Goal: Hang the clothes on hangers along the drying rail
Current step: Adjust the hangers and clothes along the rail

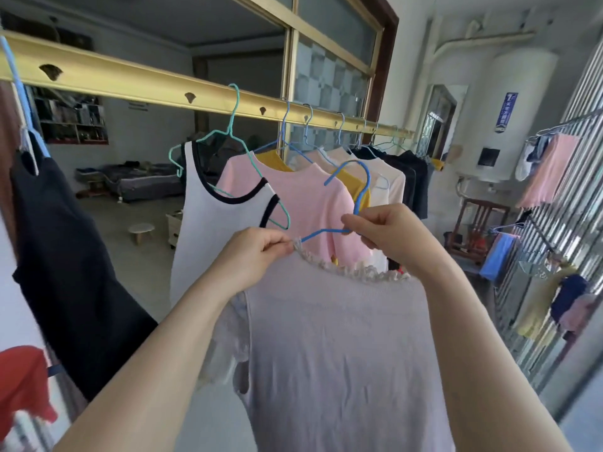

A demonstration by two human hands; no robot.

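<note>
A long gold metal drying rail (130,79) with punched holes runs across the upper view from the left edge towards the far wall. Below it, held up at the centre, hangs the pale lilac ribbed top with a frilled neckline (342,337), not on the rail and well under it. At the left a black sleeveless dress (65,256) hangs from the rail on a light blue hanger. Next along comes a white sleeveless top with black trim (208,239) on a teal wire hanger (233,125), tilted so that one hanger arm pokes out of the armhole. Behind it hangs a pink short-sleeved top (310,197), and after that a close row of yellow, cream and dark clothes (too bunched to count).

The left grip (257,247) is curled, thumb and forefinger pinching the frilled edge of the lilac top at its left shoulder. The right grip (388,233) is curled too, fingertips pinching the blue wire hanger (332,230) at the base of its hook. One hanger arm runs from the right grip across to the left grip, where it disappears into the neckline. The hook curves up above the right grip, in front of the pink top and clear of the rail. The lilac top's body drops between the two forearms.
</note>
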